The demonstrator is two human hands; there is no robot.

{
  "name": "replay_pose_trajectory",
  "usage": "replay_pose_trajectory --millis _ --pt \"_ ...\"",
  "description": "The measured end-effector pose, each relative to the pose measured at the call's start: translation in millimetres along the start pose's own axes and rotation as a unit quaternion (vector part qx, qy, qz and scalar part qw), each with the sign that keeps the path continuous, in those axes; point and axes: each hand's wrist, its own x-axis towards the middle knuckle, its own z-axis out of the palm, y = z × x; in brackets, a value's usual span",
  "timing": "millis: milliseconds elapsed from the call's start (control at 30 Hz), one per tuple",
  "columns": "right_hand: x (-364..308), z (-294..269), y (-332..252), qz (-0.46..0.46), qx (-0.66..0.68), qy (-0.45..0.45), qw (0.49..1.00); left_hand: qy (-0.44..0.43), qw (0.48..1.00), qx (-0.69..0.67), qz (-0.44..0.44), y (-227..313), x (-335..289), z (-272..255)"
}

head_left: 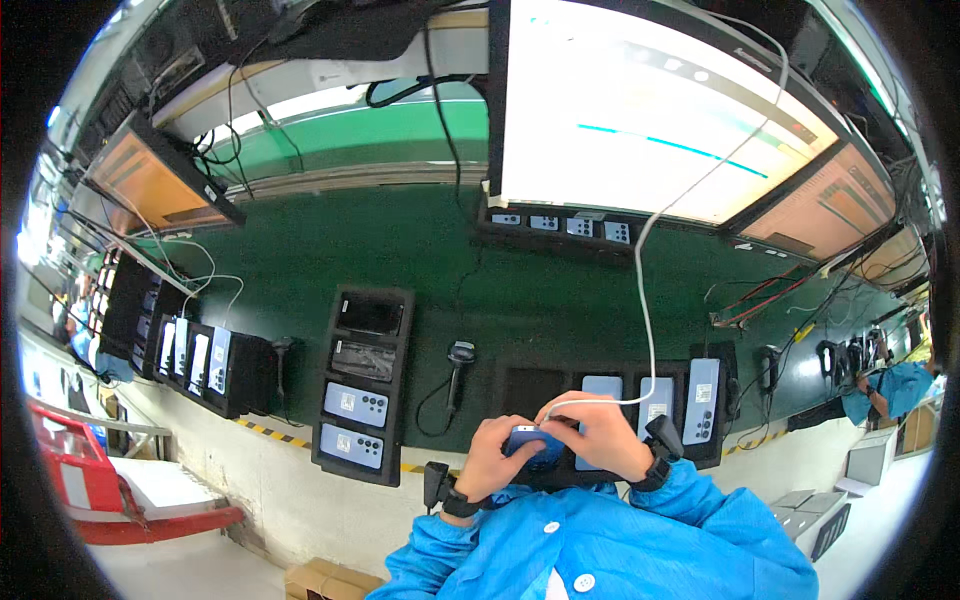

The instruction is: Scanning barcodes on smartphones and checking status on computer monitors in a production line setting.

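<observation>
While the left hand [492,455] grips a blue phone [530,440] by its left edge, the right hand [600,432] pinches the end of a white cable [645,300] against the phone's top edge. Both hands sit close to the chest, above a dark tray [700,455] of like phones. Judged step: seating the connector. It calls for square alignment and light, straight pressure. A scanner [459,362] and a second tray [362,385] stand on the green bench [430,260] to the left.

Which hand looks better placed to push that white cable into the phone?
Probably the right hand: it already pinches the white cable at the blue phone, while the left hand grips the phone.
</observation>
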Motion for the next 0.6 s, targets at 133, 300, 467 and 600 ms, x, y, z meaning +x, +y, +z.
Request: replay_pose_trajectory --millis 133,300,467,600 --pt "-5 12 9 0.025 0.054 0.005 0.998 0.027 0.999 -0.016 -0.023 -5 -9 1" --pt "31 0 73 0.125 0.098 0.03 0.987 0.228 0.966 -0.048 -0.111 -26 -48 -7" --pt "35 22 77 -0.006 -0.151 0.147 0.978 0.285 0.921 -0.044 -0.262 -72 -142 -26" --pt "10 78 5 0.033 -0.058 0.041 0.997 0.324 0.892 -0.042 -0.313 -132 -229 -29"
